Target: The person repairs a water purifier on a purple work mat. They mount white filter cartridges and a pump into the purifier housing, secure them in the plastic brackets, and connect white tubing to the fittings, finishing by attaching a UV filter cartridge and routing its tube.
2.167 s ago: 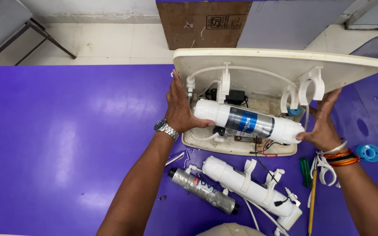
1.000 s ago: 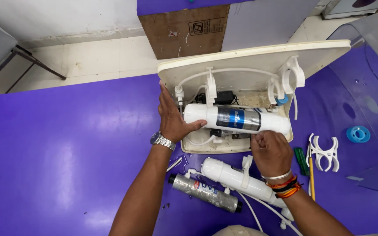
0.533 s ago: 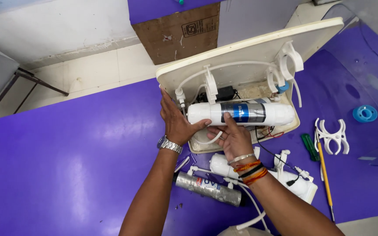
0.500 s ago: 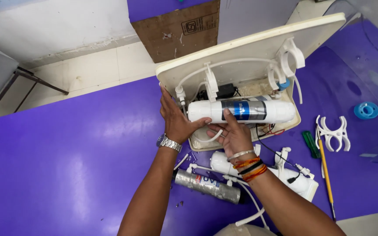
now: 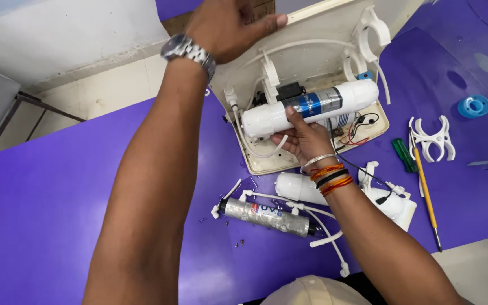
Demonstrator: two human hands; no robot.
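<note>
A white cylindrical filter cartridge (image 5: 309,107) with a blue and silver band lies across the open cream plastic housing (image 5: 317,73) of a water purifier, near the far edge of the purple worktop (image 5: 57,192). The right hand (image 5: 306,141) cups it from below, fingers (image 5: 295,116) curled against its smooth side — apparently to steady it against the clips and thin white tubing (image 5: 255,149) behind. The left hand (image 5: 230,28), a metal watch at the wrist, presses its closed fingers over the housing's raised top edge, seemingly to keep the tilted shell from tipping. Nearer the front edge lie a grey foil-wrapped cartridge (image 5: 266,216) and a second white cartridge (image 5: 300,187) trailing tube. Towards the right edge — a white double clip (image 5: 433,138), a green-handled tool (image 5: 405,155), a slim yellow screwdriver (image 5: 425,192) and a blue roll of tape (image 5: 474,106).
</note>
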